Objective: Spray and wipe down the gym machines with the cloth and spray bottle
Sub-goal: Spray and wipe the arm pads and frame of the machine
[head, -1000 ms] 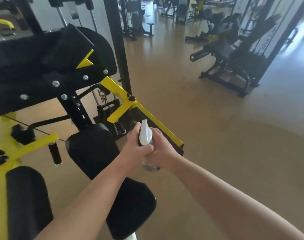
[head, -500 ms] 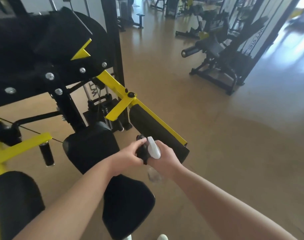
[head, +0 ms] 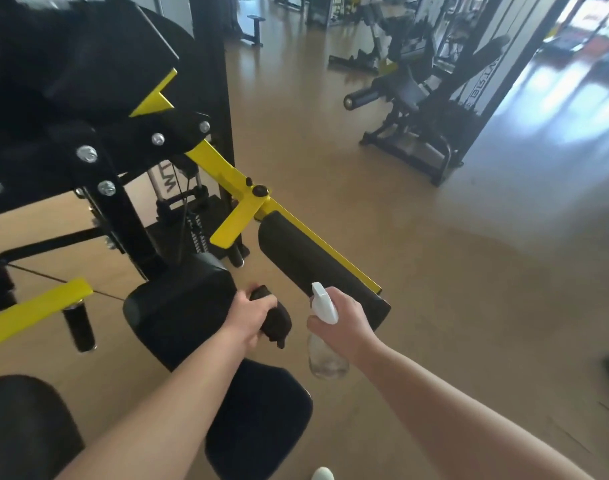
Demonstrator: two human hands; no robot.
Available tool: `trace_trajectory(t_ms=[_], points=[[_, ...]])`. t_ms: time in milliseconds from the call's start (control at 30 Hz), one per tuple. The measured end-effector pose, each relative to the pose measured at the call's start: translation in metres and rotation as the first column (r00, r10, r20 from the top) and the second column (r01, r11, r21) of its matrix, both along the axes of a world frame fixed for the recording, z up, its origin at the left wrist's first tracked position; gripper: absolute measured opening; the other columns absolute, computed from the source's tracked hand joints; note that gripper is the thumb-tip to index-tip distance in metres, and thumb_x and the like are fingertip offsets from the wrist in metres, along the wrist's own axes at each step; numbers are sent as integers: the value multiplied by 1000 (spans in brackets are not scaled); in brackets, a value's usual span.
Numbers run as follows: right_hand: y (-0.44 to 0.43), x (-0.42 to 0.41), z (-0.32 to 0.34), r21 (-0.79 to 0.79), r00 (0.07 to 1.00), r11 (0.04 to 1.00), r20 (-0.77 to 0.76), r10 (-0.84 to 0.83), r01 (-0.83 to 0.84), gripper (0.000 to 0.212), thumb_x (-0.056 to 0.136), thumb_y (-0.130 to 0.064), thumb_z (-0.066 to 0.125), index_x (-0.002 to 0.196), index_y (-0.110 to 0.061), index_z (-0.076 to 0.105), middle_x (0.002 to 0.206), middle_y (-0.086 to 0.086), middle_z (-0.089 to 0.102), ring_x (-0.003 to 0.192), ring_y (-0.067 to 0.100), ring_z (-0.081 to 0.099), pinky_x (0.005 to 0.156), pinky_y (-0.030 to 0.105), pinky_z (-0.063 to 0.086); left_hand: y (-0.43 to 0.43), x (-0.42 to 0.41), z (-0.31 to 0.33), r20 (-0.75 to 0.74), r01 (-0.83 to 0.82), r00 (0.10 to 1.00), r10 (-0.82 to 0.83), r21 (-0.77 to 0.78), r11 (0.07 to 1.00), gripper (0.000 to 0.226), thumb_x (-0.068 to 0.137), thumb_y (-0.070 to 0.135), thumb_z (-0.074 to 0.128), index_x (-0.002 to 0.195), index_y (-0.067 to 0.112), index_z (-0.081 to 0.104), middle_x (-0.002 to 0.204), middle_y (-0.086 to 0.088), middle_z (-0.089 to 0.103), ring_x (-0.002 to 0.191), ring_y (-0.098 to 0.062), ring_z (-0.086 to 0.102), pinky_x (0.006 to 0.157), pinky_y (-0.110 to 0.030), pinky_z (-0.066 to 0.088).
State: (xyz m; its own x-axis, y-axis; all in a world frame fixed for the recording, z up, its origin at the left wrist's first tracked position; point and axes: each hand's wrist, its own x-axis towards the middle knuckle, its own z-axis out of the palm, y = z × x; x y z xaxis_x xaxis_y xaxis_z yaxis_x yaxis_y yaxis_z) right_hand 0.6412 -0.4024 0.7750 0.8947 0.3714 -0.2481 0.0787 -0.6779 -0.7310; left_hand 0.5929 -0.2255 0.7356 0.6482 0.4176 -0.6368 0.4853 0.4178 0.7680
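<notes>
The job looks to be in its early or middle part, on 1 machine only. The left hand (head: 251, 318) holds a dark cloth (head: 277, 325), fingers curled round the bunched fabric, just off the right edge of the machine's black seat pad (head: 178, 299). The cloth does not clearly touch any pad. The right hand (head: 346, 329) has its fingers wrapped round the neck of the spray bottle (head: 325, 306), near the close end of the black roller pad (head: 313, 268) that runs along the yellow arm (head: 296, 220). I cannot tell whether a finger is on the trigger.

No mist, drops or wet sheen show on any pad, so what is already wiped cannot be read. My judgement is that the roller pad is the surface in hand, with spraying or wiping of it still to do. The lower pad (head: 261, 410) and the other machines (head: 417, 109) across the floor (head: 452, 289) appear untouched.

The bottle's long axis stands close to upright, tilted a little, with the clear body hanging below the hand and the white head on top. Its nozzle points forward and away from the person, toward the near end of the roller pad.
</notes>
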Motion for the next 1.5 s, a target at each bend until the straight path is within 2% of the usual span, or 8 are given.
trace_trajectory(t_ms=[167, 300, 800, 1100, 1200, 1333, 1433, 1500], points=[[3, -3, 5, -18, 995, 1000, 98, -5, 6, 21, 84, -25, 80, 98, -25, 65, 93, -9, 61, 91, 17, 59, 77, 29, 55, -9, -1, 2, -34, -172, 984, 174, -406, 897, 24, 90, 5, 57, 114, 3, 57, 119, -23, 63, 109, -41, 61, 109, -56, 47], [-1, 0, 12, -29, 992, 996, 92, 86, -83, 30, 82, -21, 82, 104, -31, 64, 104, -10, 60, 100, 16, 55, 75, 23, 47, -6, -5, -1, -72, -217, 975, 209, -499, 839, 47, 73, 3, 52, 120, 1, 56, 122, -26, 63, 112, -46, 62, 98, -56, 54], [-50, -3, 1, -259, 999, 966, 23, 27, -20, 20, 75, -35, 70, 71, -26, 52, 78, -4, 59, 75, 22, 58, 67, 38, 51, -7, 20, -14, -11, 4, 1000, -9, -430, 903, 37, 105, 32, 52, 123, 3, 66, 96, -17, 77, 96, -31, 71, 96, -39, 51], [-62, -13, -5, -174, 997, 984, 60, -39, 48, 18, 79, -28, 72, 75, -18, 58, 78, 3, 63, 75, 26, 58, 62, 35, 46, -35, 32, -14, 169, -91, 973, 157, -345, 934, 47, 98, 38, 64, 139, 19, 51, 128, -12, 64, 115, -33, 65, 99, -44, 55], [-63, -7, 0, -53, 993, 996, 102, -65, 71, 18, 74, -28, 73, 82, -15, 64, 81, 3, 65, 76, 27, 61, 66, 37, 51, -48, 32, -8, 272, -87, 952, 137, -187, 978, 36, 100, 34, 62, 134, 24, 57, 123, -3, 68, 112, -22, 66, 94, -34, 55], [-57, 12, 13, 29, 979, 996, 186, -83, 79, 18, 74, -29, 74, 86, -17, 68, 83, -1, 67, 77, 23, 61, 68, 35, 51, -57, 51, 5, 425, -46, 895, -134, 388, 921, 16, 103, 28, 60, 117, 20, 61, 104, 8, 67, 93, 6, 63, 83, -21, 51], [-54, 32, 19, 139, 972, 976, 140, -188, 169, 11, 75, -20, 74, 82, -16, 67, 76, 1, 65, 66, 18, 55, 61, 32, 47, -48, 76, 5, 365, 111, 807, -464, 679, 726, 20, 106, 34, 51, 124, 28, 58, 124, 17, 61, 112, 12, 53, 104, -24, 43], [-56, 45, 18, 190, 961, 953, 99, -257, 235, 10, 77, -16, 74, 80, -13, 65, 74, 5, 63, 63, 14, 51, 61, 30, 44, -38, 85, -12, 117, 239, 674, -729, 900, 365, 37, 106, 39, 36, 135, 28, 56, 155, 11, 44, 147, -4, 30, 124, -43, 22]])
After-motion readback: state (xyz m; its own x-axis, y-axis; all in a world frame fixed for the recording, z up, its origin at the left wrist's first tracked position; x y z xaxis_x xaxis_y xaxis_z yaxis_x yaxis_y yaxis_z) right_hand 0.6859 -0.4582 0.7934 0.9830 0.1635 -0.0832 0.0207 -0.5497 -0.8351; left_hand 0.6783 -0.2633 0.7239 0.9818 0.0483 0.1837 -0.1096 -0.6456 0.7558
